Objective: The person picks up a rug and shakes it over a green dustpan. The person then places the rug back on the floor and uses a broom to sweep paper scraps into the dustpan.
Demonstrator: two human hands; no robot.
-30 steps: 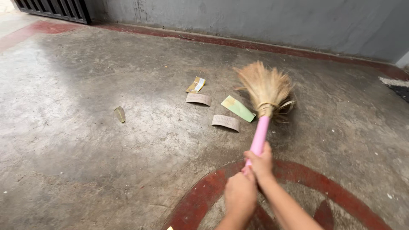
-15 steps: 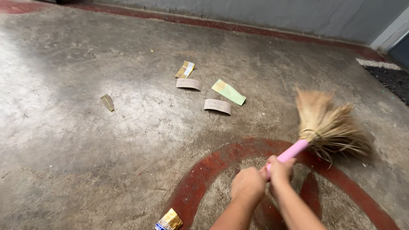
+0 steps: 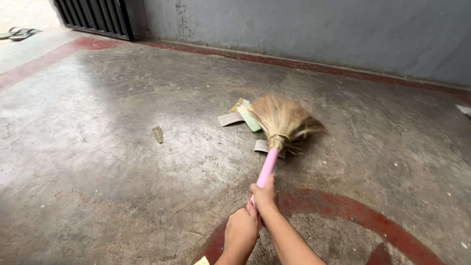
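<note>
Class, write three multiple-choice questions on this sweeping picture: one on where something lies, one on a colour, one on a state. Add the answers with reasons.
1. Where does the lone scrap lie?
A. Left of the broom head
B. On the red arc
C. Against the wall

2. What colour is the broom handle?
A. Blue
B. Pink
C. Black

3. How is the broom held?
A. By one hand only
B. By both hands on the handle's near end
C. It lies loose on the floor

Answers:
1 A: the scrap sits alone on bare concrete, well left of the bristles and the paper slips beside them.
2 B: the handle below the straw head is plainly pink.
3 B: the right hand grips the handle, and the left hand closes just behind it.
</note>
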